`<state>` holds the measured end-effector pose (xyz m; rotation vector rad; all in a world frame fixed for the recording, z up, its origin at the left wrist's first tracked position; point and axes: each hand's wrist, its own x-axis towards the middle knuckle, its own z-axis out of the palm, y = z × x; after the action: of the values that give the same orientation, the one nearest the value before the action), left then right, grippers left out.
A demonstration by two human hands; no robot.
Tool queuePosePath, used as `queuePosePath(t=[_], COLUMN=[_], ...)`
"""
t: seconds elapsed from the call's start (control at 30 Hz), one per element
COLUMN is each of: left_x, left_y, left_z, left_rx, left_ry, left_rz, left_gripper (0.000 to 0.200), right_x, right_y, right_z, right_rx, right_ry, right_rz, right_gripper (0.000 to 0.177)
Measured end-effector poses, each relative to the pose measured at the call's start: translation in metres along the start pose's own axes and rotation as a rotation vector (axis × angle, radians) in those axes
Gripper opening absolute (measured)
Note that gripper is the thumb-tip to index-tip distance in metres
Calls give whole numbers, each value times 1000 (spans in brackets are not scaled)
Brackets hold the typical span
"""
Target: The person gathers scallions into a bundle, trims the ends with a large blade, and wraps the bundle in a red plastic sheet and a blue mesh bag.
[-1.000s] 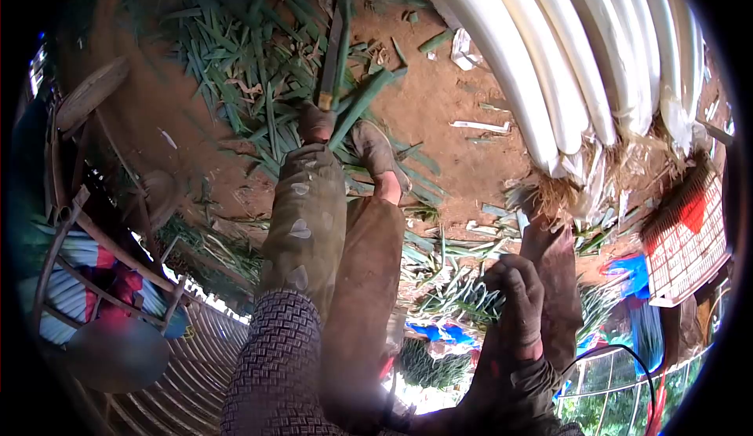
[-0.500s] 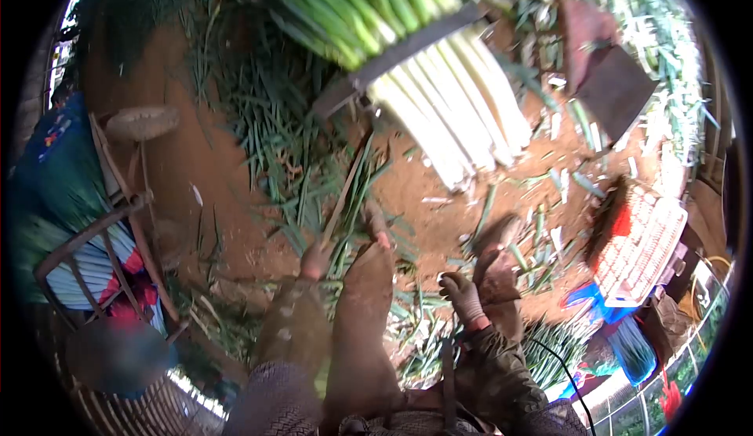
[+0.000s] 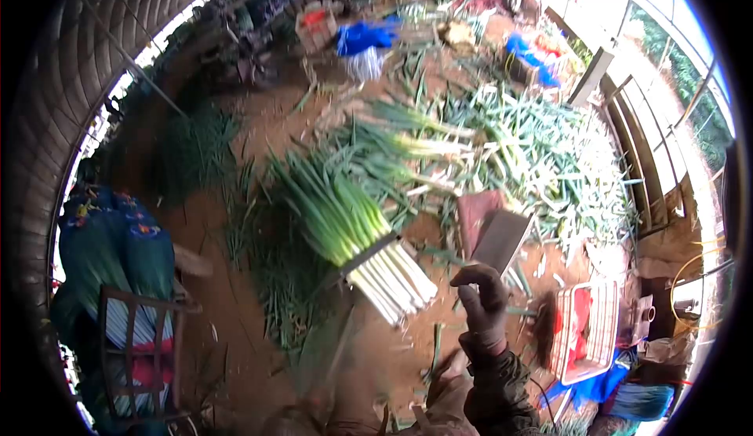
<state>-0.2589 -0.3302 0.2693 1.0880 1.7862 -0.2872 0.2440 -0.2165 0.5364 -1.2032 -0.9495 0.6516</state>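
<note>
From where I'm standing, the bundle of leeks (image 3: 337, 208) sits close to the middle of the floor, green leaves toward ten o'clock, white stems toward five, with a dark metal bar (image 3: 371, 249) lying across it. The right hand (image 3: 485, 310) is raised between four and five o'clock, holding nothing that I can see; its fingers are curled over, with a gap left between them and the thumb. It's apart from the bundle, and nearest to the dark flat board (image 3: 502, 240), which lies by a reddish panel (image 3: 477, 215). I can't make out the left hand in the blur toward six o'clock, so I can't tell how its fingers are.

Over at four o'clock there's a plastic crate (image 3: 600, 338) with red material (image 3: 579, 326) inside. Loose leeks (image 3: 557, 153) are strewn thickly from one to three o'clock. Round at eight o'clock, a slatted metal frame (image 3: 135, 350) stands against wrapped leek bundles (image 3: 118, 251), and a blue plastic bag (image 3: 365, 37) lies toward twelve
</note>
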Motion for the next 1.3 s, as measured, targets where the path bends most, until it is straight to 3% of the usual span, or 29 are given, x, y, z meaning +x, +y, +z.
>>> queuePosePath(t=[0.1,0.23,0.33,0.43,0.53,0.63,0.8,0.93,1.3], left_x=[-33,-76,-92,-93,-91,-86,-80,-72,-60], left_y=[26,32,33,49,56,58,76,89,116], left_z=[0,9,20,28,17,2,-30,-47,-62], left_rx=[-19,-47,-67,-78,-78,-75,-55,-46,89], left_ry=[18,39,58,46,27,3,-38,-66,-146], left_rz=[-9,-52,-53,-32,18,77,165,221,303], left_gripper=[45,44,44,43,43,42,42,41,40], right_x=[45,87,80,71,60,28,30,31,6], right_y=[-90,-201,-274,-332,-388,-432,-439,-435,-411], right_z=[-51,-103,-116,-112,-101,-65,-14,11,31], right_rx=[-105,-393,-602,-757,-900,-1127,-1028,-961,-961], right_ry=[31,-139,-225,-245,-394,-270,-285,-306,-298], right_rz=[-252,-823,-970,-1037,-1054,-739,-1024,-1136,-1171], right_gripper=[20,33,28,27,31,6,9,10,16])
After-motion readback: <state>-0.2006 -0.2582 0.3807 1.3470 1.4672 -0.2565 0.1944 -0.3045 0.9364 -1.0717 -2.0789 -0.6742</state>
